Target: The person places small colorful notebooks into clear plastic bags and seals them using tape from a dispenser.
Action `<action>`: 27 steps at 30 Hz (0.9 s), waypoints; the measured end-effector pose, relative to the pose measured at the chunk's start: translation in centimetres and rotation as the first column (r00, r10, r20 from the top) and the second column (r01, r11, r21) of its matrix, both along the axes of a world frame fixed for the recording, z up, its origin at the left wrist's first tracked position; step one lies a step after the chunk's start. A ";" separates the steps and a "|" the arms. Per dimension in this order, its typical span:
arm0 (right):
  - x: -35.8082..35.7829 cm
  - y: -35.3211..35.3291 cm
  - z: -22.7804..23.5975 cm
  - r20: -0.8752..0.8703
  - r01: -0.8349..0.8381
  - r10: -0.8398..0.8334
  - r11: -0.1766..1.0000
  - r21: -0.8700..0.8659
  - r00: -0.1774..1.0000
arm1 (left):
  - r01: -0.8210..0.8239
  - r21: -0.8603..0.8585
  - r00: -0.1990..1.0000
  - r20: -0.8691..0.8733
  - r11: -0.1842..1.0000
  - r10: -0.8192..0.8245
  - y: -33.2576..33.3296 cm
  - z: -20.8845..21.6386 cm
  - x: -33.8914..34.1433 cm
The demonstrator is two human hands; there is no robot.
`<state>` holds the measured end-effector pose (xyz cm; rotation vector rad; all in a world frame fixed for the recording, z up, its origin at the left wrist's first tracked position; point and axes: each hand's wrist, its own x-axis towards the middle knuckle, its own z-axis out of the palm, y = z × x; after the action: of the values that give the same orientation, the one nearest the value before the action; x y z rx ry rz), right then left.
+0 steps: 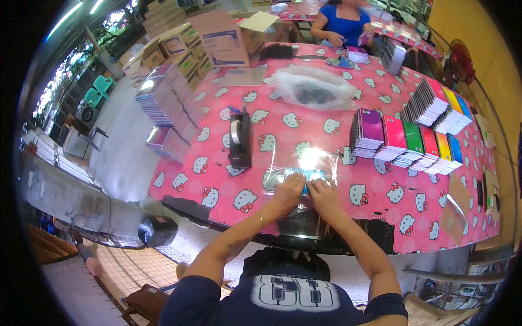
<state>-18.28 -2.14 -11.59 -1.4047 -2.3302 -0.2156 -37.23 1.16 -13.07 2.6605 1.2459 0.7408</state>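
At the near edge of the table, my left hand [290, 191] and my right hand [323, 196] work side by side, with their fingers bent and closed. Both press and pinch a clear plastic wrapper [326, 160], which throws back a bright glare. Under the plastic, just ahead of my fingertips, lies a flat light-blue item [311, 174], likely a notebook; my fingers hide part of it. Ahead and to the left, a black tape dispenser [240, 142] stands on the pink patterned tablecloth [292, 120].
Rows of colourful spiral notebooks [394, 133] stand on the right, with more stacked behind [427, 103]. At left rises a stack of plastic-wrapped notebooks [166, 100]. A plastic bag [312, 88] lies farther back, near cardboard boxes [223, 46]. A person in blue [345, 24] handles notebooks across the table.
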 end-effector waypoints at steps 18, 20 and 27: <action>-0.9 0.0 0.8 0.050 -0.087 0.090 0.994 -0.068 0.995 | -0.194 -0.766 0.439 0.490 0.613 0.753 8.0 3.9 -20.1; -0.9 -0.1 1.0 0.048 -0.086 0.090 0.993 -0.082 0.995 | -0.074 -0.843 0.375 0.472 0.533 0.798 9.0 3.1 -20.2; -0.7 -0.1 1.0 0.012 -0.088 0.089 0.993 -0.084 0.996 | 0.030 -0.777 0.027 0.630 0.629 0.776 4.1 -3.9 -18.4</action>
<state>-18.94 -2.23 -10.62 -1.3387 -2.4337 -0.1053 -55.64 5.27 -16.99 0.6546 1.3533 1.4450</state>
